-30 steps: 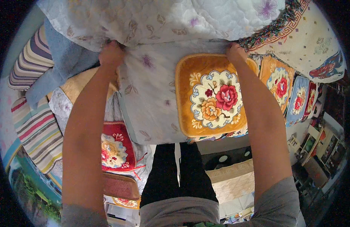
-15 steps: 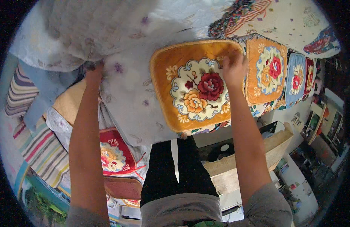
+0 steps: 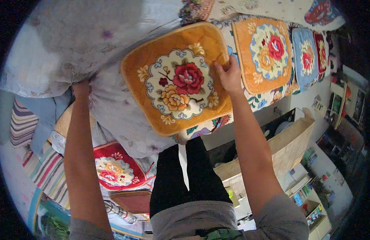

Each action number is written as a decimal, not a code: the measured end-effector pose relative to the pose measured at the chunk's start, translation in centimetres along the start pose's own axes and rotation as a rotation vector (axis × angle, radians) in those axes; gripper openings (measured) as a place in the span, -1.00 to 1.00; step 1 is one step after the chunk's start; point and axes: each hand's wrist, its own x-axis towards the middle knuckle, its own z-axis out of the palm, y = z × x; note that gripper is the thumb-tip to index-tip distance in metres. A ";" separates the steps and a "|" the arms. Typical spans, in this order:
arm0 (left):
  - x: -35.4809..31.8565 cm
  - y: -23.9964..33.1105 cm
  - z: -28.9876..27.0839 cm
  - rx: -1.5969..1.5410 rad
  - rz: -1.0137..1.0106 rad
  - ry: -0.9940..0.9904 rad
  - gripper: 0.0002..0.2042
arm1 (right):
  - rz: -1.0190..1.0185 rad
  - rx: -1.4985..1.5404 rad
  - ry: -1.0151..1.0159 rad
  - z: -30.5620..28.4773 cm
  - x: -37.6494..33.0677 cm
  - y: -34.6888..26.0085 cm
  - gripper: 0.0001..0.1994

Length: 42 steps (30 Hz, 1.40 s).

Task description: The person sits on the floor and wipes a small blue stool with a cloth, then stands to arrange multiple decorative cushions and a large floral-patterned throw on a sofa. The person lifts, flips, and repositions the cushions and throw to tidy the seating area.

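My right hand is closed on the right edge of an orange seat pad, with the thumb on top. Red and yellow roses in a cream scalloped medallion decorate the pad, which lies tilted and partly over a pale floral quilt. At the far left, my left hand grips a fold of that quilt, and creases spread from it. The fingertips there are hidden in the cloth.
Right of the held pad lie another orange pad, a blue pad and a dark red one. A red pad with ties sits at lower left, near striped cloth. A wooden-edged unit stands at right.
My right hand has closed on the orange pad's edge, and the pad has shifted left and tilted. My left hand has moved slightly left and down with the quilt. The view has turned somewhat.
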 end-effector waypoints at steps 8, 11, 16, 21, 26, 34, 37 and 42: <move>-10.6 15.3 -12.2 -0.619 -0.189 0.239 -0.52 | -0.145 0.252 -0.498 -10.0 -11.8 -11.2 -0.65; -13.6 15.5 -8.3 -1.025 -0.156 0.013 -0.54 | 0.083 0.390 -0.240 -13.8 -11.7 -10.5 -0.61; -10.1 26.6 -15.6 -1.053 0.012 -0.086 -0.62 | 0.074 0.280 0.312 -25.3 -3.4 -4.8 -0.67; -7.5 31.3 -17.4 -1.070 -0.114 -0.084 -0.46 | -0.148 -0.709 0.716 -30.0 3.3 -1.5 -0.55; -6.9 32.5 -18.8 -0.696 0.025 -0.335 -0.45 | -0.163 -0.206 0.036 -14.1 -4.5 1.1 -0.78; -5.4 24.9 -16.5 -0.862 0.112 -0.460 -0.56 | -0.073 -0.342 -0.389 6.9 -22.8 -5.3 -0.45; -5.6 25.6 -21.1 -1.000 0.227 -0.752 -0.66 | -0.081 -0.442 -0.259 8.8 -22.8 -3.0 -0.64; -9.2 21.8 -30.2 -1.145 0.384 -1.134 -0.84 | -0.046 -0.138 -0.552 6.0 -23.0 -2.9 -0.81</move>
